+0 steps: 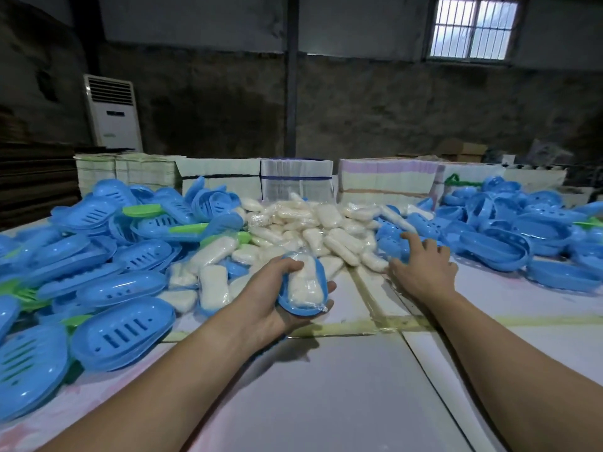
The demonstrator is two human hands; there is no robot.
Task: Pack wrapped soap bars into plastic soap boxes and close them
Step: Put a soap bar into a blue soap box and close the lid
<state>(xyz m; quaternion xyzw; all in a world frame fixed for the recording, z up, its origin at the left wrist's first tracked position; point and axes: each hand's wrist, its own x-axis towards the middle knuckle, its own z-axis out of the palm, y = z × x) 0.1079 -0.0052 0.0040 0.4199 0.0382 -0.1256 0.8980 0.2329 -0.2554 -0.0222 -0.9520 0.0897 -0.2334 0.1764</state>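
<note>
My left hand [261, 296] grips a blue soap box half [321, 290] just above the table, with a white wrapped soap bar [303, 285] lying in it; the thumb presses on the bar's far end. My right hand [421, 264] stretches forward with fingers spread, palm down, at the right edge of the heap of wrapped soap bars [313, 230], its fingertips at blue box parts [391, 243]. It holds nothing. No lid sits on the held box.
A big pile of blue soap boxes [107, 256] with a few green pieces fills the left side. More blue box halves [528, 230] lie at the right. Stacks of flat cartons [297, 177] line the far table edge. The pale table [326, 386] has taped seams.
</note>
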